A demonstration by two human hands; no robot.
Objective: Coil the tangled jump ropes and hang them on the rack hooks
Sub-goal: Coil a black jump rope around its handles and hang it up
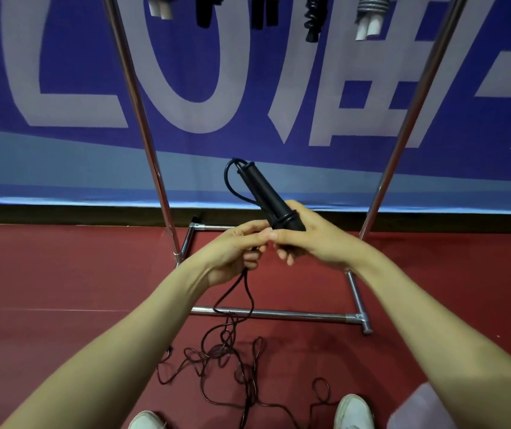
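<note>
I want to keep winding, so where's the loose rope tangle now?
Head view, lower centre: the rope tangle lies on the red floor between the rack's base bar and the white shoes.

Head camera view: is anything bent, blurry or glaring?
Head view: wide-angle bend tilts the rack poles and curves the banner's lower edge; the poles glint; the handles in the right hand and the rope held by the left hand are sharp; the hung ropes at top look soft.

Open air between the rack poles [147,147]; tangled rope [228,339] litters the floor [62,274] by the base bar [294,315].
</note>
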